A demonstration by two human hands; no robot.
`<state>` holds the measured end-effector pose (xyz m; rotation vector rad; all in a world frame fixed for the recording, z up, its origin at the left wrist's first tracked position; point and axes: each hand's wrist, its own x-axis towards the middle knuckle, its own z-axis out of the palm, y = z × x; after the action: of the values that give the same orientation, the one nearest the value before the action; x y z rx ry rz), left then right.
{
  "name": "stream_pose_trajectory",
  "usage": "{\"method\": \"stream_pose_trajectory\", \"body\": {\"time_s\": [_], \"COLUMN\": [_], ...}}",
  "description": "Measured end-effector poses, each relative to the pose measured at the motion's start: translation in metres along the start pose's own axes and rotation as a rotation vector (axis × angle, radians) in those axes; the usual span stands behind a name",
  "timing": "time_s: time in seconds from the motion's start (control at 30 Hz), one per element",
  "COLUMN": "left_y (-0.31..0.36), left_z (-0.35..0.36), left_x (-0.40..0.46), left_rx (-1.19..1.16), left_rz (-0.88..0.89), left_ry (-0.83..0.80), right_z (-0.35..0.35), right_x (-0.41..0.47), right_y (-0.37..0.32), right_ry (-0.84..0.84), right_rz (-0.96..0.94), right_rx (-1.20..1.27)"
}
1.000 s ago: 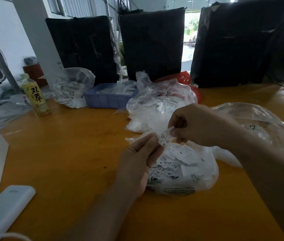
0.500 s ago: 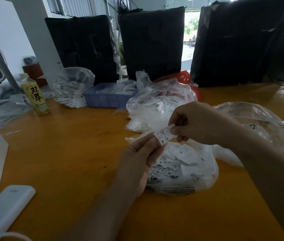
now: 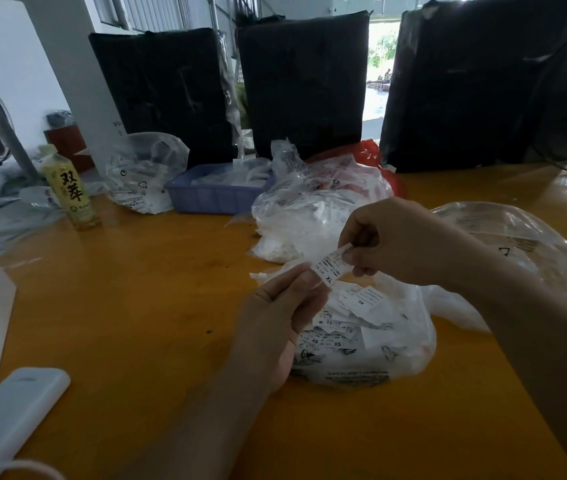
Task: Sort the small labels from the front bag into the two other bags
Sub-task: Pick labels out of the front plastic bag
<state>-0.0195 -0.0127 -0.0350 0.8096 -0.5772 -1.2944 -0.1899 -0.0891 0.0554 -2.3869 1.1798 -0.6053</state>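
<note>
Both hands hold one small white printed label (image 3: 330,268) above the near, crumpled clear plastic bag full of labels (image 3: 361,336), which lies on the orange worktop (image 3: 136,306). The right hand (image 3: 393,239) pinches the far end of the label between thumb and curled fingers, so its grip is clamped on it. The left hand (image 3: 280,318) touches the near end with fingers that look nearly straight; the thumb is behind them, so I cannot tell if this hand really pinches the label or only supports it. The letters "XL" are readable on the label.

In my judgement the step in hand is reading the size, before the label is dropped. The next move calls for choosing between the two other bags: the clear bag stuffed with white labels (image 3: 313,213), just behind the hands, and the almost flat clear bag at the right (image 3: 524,244). Then one hand must carry the label over the chosen opening and let it go.

Which bag takes XL is not visible. The mouths of both bags are hard to make out, and the right forearm covers part of the right bag. The small text on the label is too fine to read.
</note>
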Motion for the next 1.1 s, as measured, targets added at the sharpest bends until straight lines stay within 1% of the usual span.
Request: {"method": "stream_pose_trajectory", "body": {"time_s": [0.2, 0.27, 0.47, 0.63, 0.7, 0.9, 1.0, 1.1], "left_y": [0.0002, 0.0003, -0.0004, 0.0001, 0.0007, 0.0015, -0.0002, -0.0020], "left_z": [0.0005, 0.0009, -0.0002, -0.0003, 0.0003, 0.0020, 0.0010, -0.0009], "left_x": [-0.0013, -0.0010, 0.0017, 0.0005, -0.0002, -0.0001, 0.0005, -0.0003], "left_rx": [0.018, 0.018, -0.013, -0.024, -0.029, -0.080, -0.051, 0.030], "left_rz": [-0.022, -0.025, -0.009, -0.016, -0.015, -0.016, -0.010, 0.002], "left_ry": [-0.023, -0.026, -0.014, -0.007, -0.011, -0.018, -0.025, -0.022], "right_z": [0.0010, 0.0012, 0.0004, -0.0036, -0.0024, 0.0019, 0.0018, 0.0033], "right_x": [0.0008, 0.0005, -0.0003, 0.0004, 0.0001, 0.0009, -0.0012, -0.0023], "right_y": [-0.0048, -0.0046, -0.0032, -0.0045, -0.0047, -0.0016, -0.0006, -0.0012], "right_ry": [0.148, 0.153, 0.080, 0.148, 0.120, 0.029, -0.034, -0.043], "right_rz": [-0.025, -0.024, -0.011, -0.021, -0.018, 0.006, 0.017, 0.013], "right_rx": [0.057, 0.069, 0.041, 0.086, 0.098, 0.019, 0.026, 0.035]}}
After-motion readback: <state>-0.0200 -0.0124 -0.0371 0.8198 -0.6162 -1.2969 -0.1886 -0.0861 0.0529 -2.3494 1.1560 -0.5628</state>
